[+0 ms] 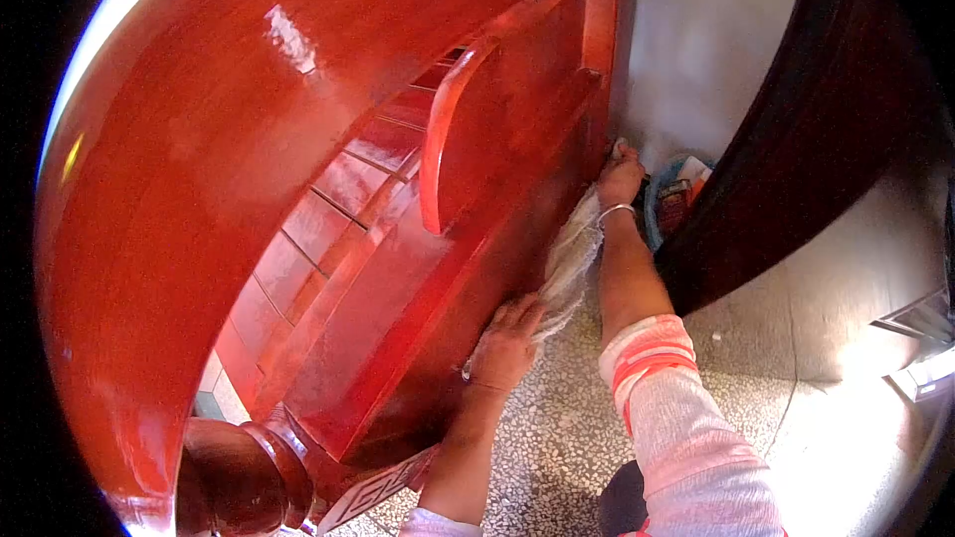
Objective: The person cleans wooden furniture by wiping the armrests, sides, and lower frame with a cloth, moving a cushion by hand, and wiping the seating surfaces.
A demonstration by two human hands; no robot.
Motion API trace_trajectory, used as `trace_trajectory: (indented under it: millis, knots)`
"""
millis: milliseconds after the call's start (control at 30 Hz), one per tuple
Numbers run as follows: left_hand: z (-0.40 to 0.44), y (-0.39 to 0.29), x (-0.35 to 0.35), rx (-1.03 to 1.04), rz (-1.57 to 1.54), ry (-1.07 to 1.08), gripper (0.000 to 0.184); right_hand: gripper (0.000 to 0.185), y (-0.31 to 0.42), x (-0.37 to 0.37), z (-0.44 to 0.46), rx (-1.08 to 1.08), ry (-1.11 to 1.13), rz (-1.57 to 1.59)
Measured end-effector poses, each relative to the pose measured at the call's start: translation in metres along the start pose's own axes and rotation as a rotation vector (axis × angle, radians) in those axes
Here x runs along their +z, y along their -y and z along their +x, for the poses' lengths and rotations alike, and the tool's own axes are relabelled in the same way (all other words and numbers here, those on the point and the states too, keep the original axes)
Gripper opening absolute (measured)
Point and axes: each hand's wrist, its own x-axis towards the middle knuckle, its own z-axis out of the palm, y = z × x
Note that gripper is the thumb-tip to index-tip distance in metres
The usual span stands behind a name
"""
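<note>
A crumpled white cloth (pixel 572 254) stretches along the lower side of a glossy red-brown wooden piece of furniture (pixel 398 288). My left hand (pixel 505 343) presses on the near end of the cloth, fingers bent over it against the wood. Further off, my right hand (pixel 622 179) is closed at the cloth's far end, close to the furniture's far corner; a bracelet circles that wrist. Part of the cloth is hidden under both hands.
A large curved wooden edge (pixel 199 139) arches close above on the left. Beside my right hand stands a blue bin (pixel 654 214) with packaging inside. A dark curved wooden piece (pixel 796 139) rises at right. Below is a speckled floor (pixel 547 438); a turned leg (pixel 244 472) is at lower left.
</note>
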Motion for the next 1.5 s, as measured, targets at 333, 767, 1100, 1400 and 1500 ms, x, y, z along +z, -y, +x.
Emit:
trace_trajectory:
  millis: [333, 767, 1100, 1400, 1500]
  knots:
    - [-0.001, 0.001, 0.004, -0.003, -0.005, -0.085, 0.053, 0.024, 0.014, -0.036, -0.058, -0.253, 0.134, -0.044]
    - [-0.063, -0.007, -0.009, -0.142, -0.04, -0.204, 0.051, 0.023, 0.025, -0.057, -0.145, 0.081, 0.191, 1.094]
    - [-0.061, -0.008, -0.011, -0.168, 0.032, -0.12, 0.056, 0.023, 0.013, -0.034, -0.076, -0.4, 0.243, -0.262]
    - [-0.068, -0.013, -0.012, -0.165, -0.026, -0.224, 0.048, 0.022, 0.013, -0.052, -0.118, -0.622, 0.508, -0.488]
    - [-0.084, -0.022, -0.004, -0.213, -0.182, -0.374, 0.048, 0.01, 0.02, -0.078, -0.161, -0.796, 0.444, -0.225]
